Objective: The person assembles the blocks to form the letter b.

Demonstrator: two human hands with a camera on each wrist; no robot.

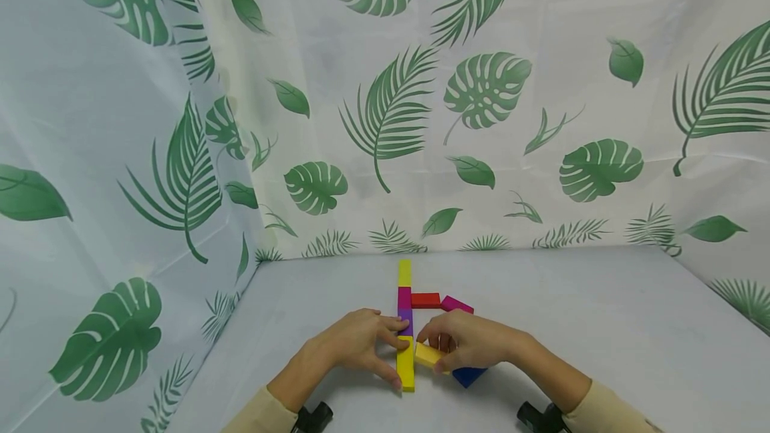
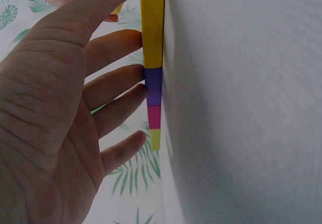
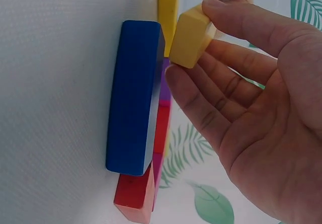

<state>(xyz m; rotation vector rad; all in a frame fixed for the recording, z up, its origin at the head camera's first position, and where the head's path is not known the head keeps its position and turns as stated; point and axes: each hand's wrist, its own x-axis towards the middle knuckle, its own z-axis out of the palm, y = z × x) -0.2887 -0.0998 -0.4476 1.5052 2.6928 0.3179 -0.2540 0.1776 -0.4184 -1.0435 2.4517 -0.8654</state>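
Observation:
A straight row of blocks runs away from me: a long yellow block (image 1: 407, 373) nearest, then a purple block (image 1: 408, 318), a magenta block (image 1: 404, 297) and a far yellow block (image 1: 405, 272). My left hand (image 1: 359, 341) touches the row's left side with extended fingertips, at the near yellow and purple blocks. Between thumb and fingers, my right hand (image 1: 478, 341) pinches a pale yellow block (image 3: 189, 40), raised and tilted just right of the row. Partly under that hand lies a blue block (image 3: 133, 98).
Right of the row's magenta block sits a red block (image 1: 426, 300), with a slanted magenta block (image 1: 460, 303) beside it. Another red block (image 3: 135, 190) adjoins the blue one, hidden in the head view. Leaf-patterned cloth (image 1: 385, 219) stands behind the white table (image 1: 601, 326).

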